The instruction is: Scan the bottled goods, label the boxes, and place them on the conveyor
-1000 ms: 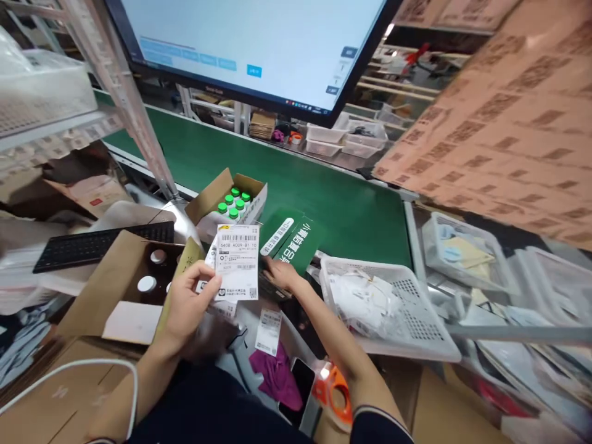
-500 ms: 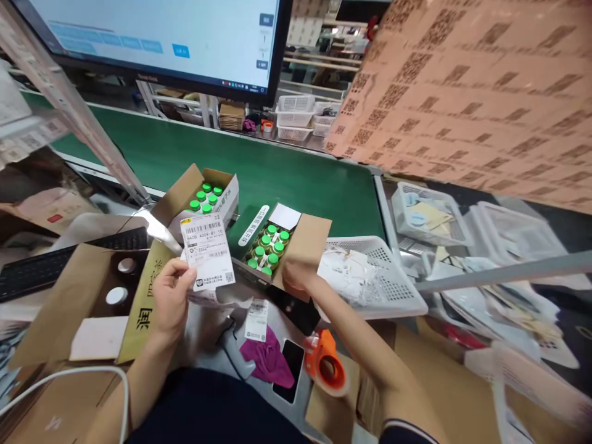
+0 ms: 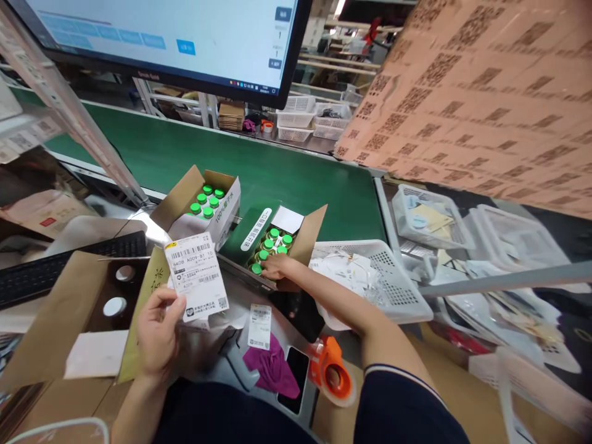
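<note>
My left hand pinches a white shipping label with printed barcodes between thumb and fingers. My right hand reaches into an open carton of green-capped bottles. Its fingers look stretched out over the near bottles; the fingertips are partly hidden, and a firm grip does not show. Just left of it stands a second open carton, white outside, also with green-capped bottles. A third, brown box beside my left hand holds white-capped bottles.
A green conveyor belt runs behind the cartons, under a monitor. A white basket with packets sits at right. Closer in lie another label, a purple cloth, a phone and an orange tape dispenser.
My right hand has moved left from the carton's flap to the bottles inside. My left hand and the label have shifted slightly down and left. The view has shifted a little too.
</note>
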Motion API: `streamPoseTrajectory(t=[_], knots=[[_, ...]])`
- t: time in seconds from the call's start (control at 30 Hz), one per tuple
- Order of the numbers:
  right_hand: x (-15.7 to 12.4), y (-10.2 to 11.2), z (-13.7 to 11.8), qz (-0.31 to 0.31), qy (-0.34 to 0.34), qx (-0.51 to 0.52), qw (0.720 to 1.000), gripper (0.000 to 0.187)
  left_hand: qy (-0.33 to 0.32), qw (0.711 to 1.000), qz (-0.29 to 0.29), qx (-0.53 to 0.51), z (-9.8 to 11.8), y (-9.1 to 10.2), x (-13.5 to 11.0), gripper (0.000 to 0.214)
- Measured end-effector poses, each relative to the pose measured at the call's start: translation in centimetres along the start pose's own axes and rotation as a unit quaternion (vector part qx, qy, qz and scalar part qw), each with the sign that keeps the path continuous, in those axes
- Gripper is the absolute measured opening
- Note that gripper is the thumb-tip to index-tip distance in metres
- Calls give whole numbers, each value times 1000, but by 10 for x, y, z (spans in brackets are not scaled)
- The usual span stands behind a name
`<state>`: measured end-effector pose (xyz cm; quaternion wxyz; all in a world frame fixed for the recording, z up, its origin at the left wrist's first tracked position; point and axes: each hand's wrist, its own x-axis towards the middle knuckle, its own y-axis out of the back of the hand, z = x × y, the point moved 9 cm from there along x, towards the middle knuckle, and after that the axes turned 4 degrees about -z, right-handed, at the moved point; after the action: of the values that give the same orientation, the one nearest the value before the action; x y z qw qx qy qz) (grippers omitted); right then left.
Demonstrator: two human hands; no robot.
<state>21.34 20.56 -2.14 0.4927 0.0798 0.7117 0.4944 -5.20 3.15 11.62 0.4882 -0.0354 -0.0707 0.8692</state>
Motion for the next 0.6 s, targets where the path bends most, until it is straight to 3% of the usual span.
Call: streamPoseTrajectory(t=[0.1,0.2,0.33,0.43,0.5,0.6], knots=[[-21,29,7,0,-10,-5,1000,39,-28,999,39,-15,15,13,4,26],[-62,78,22,46,-31,-7,998,54,-42,995,63,-59,27,14,10,25],[-142,164,35,170,-87,-18,981,74,-34,996,35,-81,32,-8,10,22],[-196,216,30,228,-127,-36,965,78,-29,996,-7,-84,35,-25,3,23],[-223,240,23,256,-138,-49,955,77,-40,996,-21,-78,41,-29,-3,24],[-251,258,15,285,-136,-58,947,75,-64,995,-32,-63,51,-26,-10,24]])
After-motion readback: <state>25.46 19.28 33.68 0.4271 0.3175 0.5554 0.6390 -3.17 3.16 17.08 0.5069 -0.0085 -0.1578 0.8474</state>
